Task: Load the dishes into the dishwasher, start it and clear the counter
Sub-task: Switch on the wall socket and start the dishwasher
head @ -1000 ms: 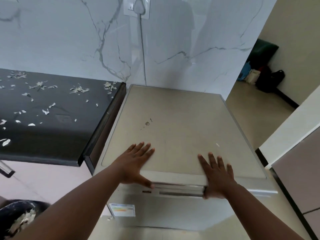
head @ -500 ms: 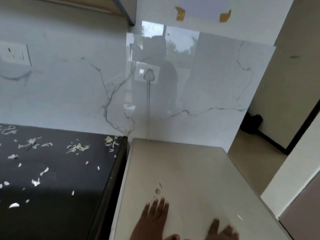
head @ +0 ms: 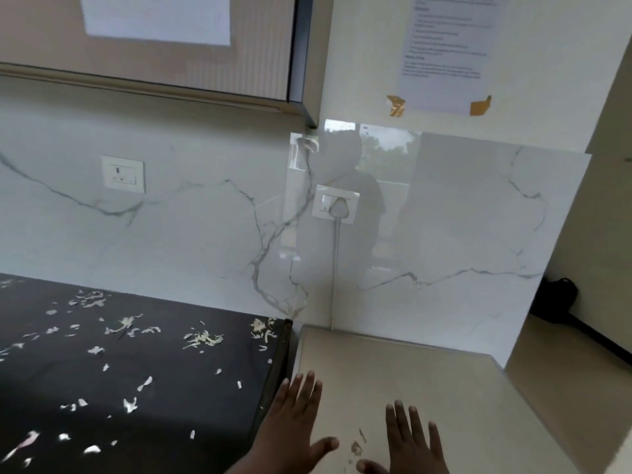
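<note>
A: Hands?
B: Both flat on dishwasher top, palms down. Left hand near top's left edge, fingers straight, thumb out to the right. Right hand beside it, apart, fingers spread, cut off by frame bottom. Neither grip holding anything; both relaxed, open-fingered.
A: Dishwasher itself?
B: Beige top only in view, bottom right, pushed against marble wall. Door, racks, contents out of frame, so can't tell what's loaded. Small brownish marks on top, btwn the two hands.
A: Dishes?
B: None visible.
A: Surface?
B: Black surface left of dishwasher, just beside it, narrow gap btwn. Scattered w/ pale scraps, thickest toward wall, more along left edge.
A: Wall?
B: Socket w/ plug above dishwasher, white cord running down behind the top. Second socket farther left, nothing plugged in. Cabinet upper left w/ blank sheet on door. Printed sheet upper right, taped at bottom corners; text too blurred to read. Dark bag on floor, far right.
</note>
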A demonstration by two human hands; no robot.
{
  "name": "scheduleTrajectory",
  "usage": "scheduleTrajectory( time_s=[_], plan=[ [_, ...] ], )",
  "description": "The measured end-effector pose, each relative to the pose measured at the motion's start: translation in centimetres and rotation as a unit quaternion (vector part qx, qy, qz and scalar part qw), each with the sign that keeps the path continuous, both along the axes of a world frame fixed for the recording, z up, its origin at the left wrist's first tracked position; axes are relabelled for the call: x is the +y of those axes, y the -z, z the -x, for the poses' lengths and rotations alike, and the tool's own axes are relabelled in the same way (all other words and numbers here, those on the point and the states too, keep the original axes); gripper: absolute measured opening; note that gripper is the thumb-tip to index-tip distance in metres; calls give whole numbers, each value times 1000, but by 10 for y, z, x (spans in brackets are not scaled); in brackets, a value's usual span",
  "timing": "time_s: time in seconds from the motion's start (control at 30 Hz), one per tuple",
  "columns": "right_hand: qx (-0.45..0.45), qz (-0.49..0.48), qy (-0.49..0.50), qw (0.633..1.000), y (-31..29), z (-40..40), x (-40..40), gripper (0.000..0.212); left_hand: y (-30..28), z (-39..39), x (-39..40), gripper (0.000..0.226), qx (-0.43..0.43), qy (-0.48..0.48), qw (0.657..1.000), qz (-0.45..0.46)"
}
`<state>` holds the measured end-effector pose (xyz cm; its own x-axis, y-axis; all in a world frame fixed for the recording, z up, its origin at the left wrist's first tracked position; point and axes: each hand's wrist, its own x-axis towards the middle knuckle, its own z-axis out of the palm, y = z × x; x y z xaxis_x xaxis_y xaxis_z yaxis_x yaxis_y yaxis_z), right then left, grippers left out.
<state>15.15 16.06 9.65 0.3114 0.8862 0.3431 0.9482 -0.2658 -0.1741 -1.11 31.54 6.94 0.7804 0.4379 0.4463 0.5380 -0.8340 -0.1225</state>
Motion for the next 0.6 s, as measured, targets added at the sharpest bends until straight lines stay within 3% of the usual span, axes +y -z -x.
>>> scheduleTrajectory(
  time_s=[0.03, 0.2, 0.33, 0.6],
  plan=[
    [-62, 0, 14, 998, 6, -8, 1, 97, -7, 1, 7, 112, -9, -11, 1000, -10],
    [-127, -3, 12, 992, -41, -2, 55, 106, -57, 10, 28, 107, 20, -63, 997, 45],
    [-178, 23, 8, 984, -90, -12, 93, 109, -106, -2, 43, 97, -14, -110, 994, 8],
    [-172, -11, -17, 985, -156, -42, 142, 102, -177, -29, 76, 93, -94, -119, 986, -77]
  ],
)
